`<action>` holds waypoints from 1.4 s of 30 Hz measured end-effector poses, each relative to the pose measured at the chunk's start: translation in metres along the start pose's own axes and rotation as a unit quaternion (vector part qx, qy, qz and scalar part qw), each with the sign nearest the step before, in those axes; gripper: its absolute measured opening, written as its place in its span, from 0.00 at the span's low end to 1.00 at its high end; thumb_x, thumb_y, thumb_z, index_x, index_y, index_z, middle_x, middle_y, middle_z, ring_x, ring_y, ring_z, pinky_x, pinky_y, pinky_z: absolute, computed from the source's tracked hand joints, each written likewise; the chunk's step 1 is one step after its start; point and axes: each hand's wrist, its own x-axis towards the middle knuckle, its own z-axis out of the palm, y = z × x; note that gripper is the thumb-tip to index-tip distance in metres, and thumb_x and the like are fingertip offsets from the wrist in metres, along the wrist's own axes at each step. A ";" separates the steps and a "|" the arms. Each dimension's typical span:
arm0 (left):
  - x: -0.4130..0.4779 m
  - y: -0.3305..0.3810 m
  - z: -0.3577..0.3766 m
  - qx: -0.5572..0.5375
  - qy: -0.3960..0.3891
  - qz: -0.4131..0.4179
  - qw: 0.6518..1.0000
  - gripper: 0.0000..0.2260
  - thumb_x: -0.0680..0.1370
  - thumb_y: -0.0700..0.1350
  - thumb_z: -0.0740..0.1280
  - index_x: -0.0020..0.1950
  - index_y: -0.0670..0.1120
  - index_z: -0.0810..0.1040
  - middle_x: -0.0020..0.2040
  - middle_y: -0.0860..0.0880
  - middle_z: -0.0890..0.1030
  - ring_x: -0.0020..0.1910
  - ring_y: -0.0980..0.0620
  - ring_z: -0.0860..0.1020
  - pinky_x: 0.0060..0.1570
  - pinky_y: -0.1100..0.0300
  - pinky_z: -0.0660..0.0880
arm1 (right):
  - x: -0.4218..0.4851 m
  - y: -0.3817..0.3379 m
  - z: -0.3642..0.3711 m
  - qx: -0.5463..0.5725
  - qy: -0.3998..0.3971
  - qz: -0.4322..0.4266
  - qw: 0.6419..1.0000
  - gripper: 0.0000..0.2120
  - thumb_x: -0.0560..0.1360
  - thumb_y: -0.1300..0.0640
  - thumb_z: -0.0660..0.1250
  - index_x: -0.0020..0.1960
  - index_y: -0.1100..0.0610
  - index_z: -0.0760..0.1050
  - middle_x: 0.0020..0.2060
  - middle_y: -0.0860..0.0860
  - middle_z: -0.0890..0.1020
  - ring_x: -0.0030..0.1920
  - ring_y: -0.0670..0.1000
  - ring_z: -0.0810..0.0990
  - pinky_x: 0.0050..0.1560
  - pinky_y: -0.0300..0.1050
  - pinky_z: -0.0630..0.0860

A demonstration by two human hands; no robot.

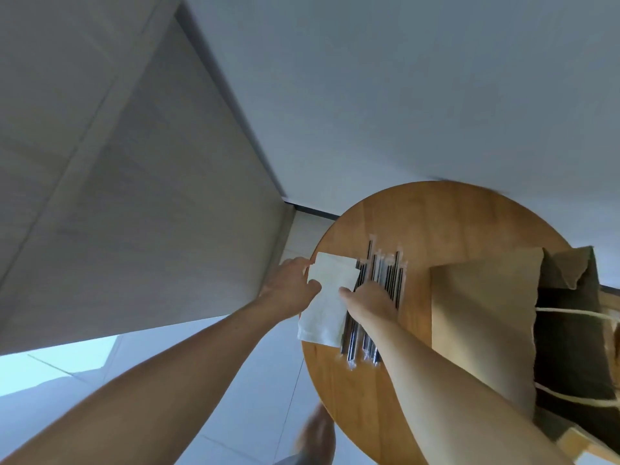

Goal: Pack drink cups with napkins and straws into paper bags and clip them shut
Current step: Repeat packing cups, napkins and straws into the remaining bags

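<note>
A stack of white napkins [330, 307] lies at the left edge of the round wooden table [436, 219]. My left hand [292, 286] pinches the top napkin at its left edge, thumb on top. My right hand [369, 305] holds the same napkin from the right with its thumb on the paper; its fingers curl over the straws and are hidden. A row of several dark straws [391, 273] in clear wrappers lies just right of the napkins. A brown paper bag [483, 313] stands open on the table's right side, with white string handles [570, 313]. No cup is visible.
The table stands close to a grey wall corner [288, 203]. Pale floor tiles [235, 380] lie below, and my foot [315, 434] is near the table's base. Another brown paper edge [577, 441] shows at the lower right.
</note>
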 end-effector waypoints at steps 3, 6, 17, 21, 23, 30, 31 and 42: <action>0.002 -0.009 0.004 0.005 -0.003 -0.012 1.000 0.20 0.77 0.50 0.65 0.69 0.50 0.72 0.65 0.51 0.76 0.50 0.55 0.71 0.35 0.67 0.63 | 0.004 -0.001 0.010 -0.011 0.024 0.003 1.000 0.18 0.75 0.44 0.62 0.34 0.56 0.68 0.26 0.49 0.74 0.25 0.49 0.74 0.27 0.38 0.64; 0.002 -0.017 0.007 -0.003 -0.011 -0.020 1.000 0.22 0.77 0.51 0.65 0.71 0.50 0.69 0.67 0.51 0.74 0.52 0.56 0.68 0.41 0.66 0.64 | 0.005 0.000 0.016 -0.031 0.052 -0.013 0.998 0.16 0.77 0.47 0.61 0.36 0.56 0.71 0.27 0.49 0.75 0.26 0.49 0.75 0.26 0.38 0.64; -0.004 -0.018 0.006 -0.028 -0.023 -0.024 0.999 0.22 0.78 0.50 0.64 0.72 0.50 0.68 0.68 0.50 0.74 0.56 0.54 0.72 0.50 0.61 0.65 | 0.003 0.006 0.010 0.070 0.105 -0.069 0.990 0.08 0.75 0.52 0.65 0.39 0.53 0.75 0.31 0.48 0.80 0.31 0.45 0.76 0.28 0.38 0.67; -0.007 -0.009 0.006 -0.086 -0.031 -0.014 0.996 0.24 0.79 0.51 0.66 0.74 0.49 0.66 0.72 0.50 0.71 0.69 0.50 0.71 0.58 0.59 0.66 | -0.009 0.013 0.003 0.313 0.080 -0.083 0.943 0.06 0.72 0.60 0.70 0.40 0.53 0.75 0.35 0.48 0.79 0.37 0.47 0.79 0.35 0.38 0.72; -0.007 -0.001 0.006 -0.170 -0.057 -0.022 0.983 0.26 0.79 0.51 0.67 0.74 0.49 0.64 0.71 0.50 0.71 0.68 0.49 0.71 0.61 0.57 0.68 | -0.014 0.016 -0.004 0.398 0.048 -0.092 0.912 0.06 0.72 0.65 0.70 0.43 0.55 0.75 0.36 0.50 0.80 0.36 0.48 0.79 0.35 0.41 0.75; -0.008 0.014 0.008 -0.341 -0.154 -0.073 0.924 0.13 0.78 0.45 0.70 0.61 0.44 0.79 0.59 0.44 0.82 0.57 0.42 0.80 0.63 0.42 0.75 | -0.019 0.024 -0.016 0.516 0.026 -0.099 0.851 0.02 0.77 0.64 0.68 0.49 0.60 0.76 0.38 0.56 0.82 0.32 0.49 0.78 0.28 0.40 0.73; -0.008 0.013 0.009 -0.335 -0.139 -0.076 0.929 0.11 0.78 0.44 0.69 0.60 0.44 0.79 0.58 0.45 0.82 0.56 0.42 0.80 0.63 0.41 0.75 | -0.017 0.029 -0.012 0.472 0.061 -0.089 0.875 0.03 0.78 0.59 0.68 0.49 0.58 0.76 0.38 0.54 0.83 0.33 0.49 0.79 0.30 0.40 0.74; -0.009 0.005 0.009 -0.310 -0.065 -0.104 0.943 0.11 0.80 0.44 0.66 0.62 0.44 0.77 0.58 0.45 0.81 0.56 0.42 0.79 0.61 0.41 0.76 | 0.003 0.064 0.023 -0.078 0.136 -0.035 0.987 0.20 0.72 0.35 0.68 0.41 0.50 0.68 0.26 0.44 0.74 0.25 0.42 0.72 0.24 0.37 0.61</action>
